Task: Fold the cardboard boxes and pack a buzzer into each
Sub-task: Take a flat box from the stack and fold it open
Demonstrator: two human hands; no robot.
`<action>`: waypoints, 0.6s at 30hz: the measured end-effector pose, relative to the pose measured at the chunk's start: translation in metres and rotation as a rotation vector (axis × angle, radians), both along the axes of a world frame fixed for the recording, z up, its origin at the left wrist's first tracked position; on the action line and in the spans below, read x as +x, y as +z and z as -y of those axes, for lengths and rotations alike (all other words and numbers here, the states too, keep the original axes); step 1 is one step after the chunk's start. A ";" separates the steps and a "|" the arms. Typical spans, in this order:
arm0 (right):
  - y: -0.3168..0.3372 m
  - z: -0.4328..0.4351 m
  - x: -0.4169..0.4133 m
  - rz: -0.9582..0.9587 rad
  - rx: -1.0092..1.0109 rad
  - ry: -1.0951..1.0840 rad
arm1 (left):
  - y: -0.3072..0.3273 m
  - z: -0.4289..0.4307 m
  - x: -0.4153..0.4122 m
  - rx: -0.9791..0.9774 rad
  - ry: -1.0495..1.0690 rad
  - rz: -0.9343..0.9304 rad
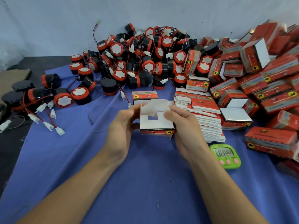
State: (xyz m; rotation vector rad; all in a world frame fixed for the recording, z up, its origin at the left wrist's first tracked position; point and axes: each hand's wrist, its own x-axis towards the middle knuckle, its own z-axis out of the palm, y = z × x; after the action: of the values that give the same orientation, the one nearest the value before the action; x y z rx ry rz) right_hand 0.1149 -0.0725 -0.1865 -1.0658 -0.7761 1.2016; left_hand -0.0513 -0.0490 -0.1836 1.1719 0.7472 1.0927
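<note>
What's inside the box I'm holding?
White flaps fold across the box top; the small gap between them shows only blue. Flaps and your fingers cover the rest of the inside.

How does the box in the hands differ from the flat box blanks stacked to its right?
The held box is opened into a box shape, with its white end flaps partly folded in; the flat blanks are collapsed. The held box is gripped by the left hand and the right hand; the flat blanks lie untouched, fanned out on the blue cloth. Both are red-printed outside and white inside.
</note>
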 end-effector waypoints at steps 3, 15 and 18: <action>0.000 0.000 -0.005 0.062 0.001 -0.048 | 0.000 -0.005 0.002 -0.023 0.033 -0.101; -0.004 -0.003 -0.015 0.333 0.112 -0.054 | -0.004 -0.016 -0.008 0.039 0.103 -0.177; 0.000 0.001 -0.008 0.409 0.078 -0.020 | -0.005 -0.015 -0.009 0.059 0.071 -0.235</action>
State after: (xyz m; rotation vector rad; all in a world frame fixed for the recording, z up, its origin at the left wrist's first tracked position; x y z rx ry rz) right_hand 0.1066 -0.0736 -0.1869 -1.2688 -1.1140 0.9371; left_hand -0.0604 -0.0344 -0.1886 1.3482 0.9492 1.0523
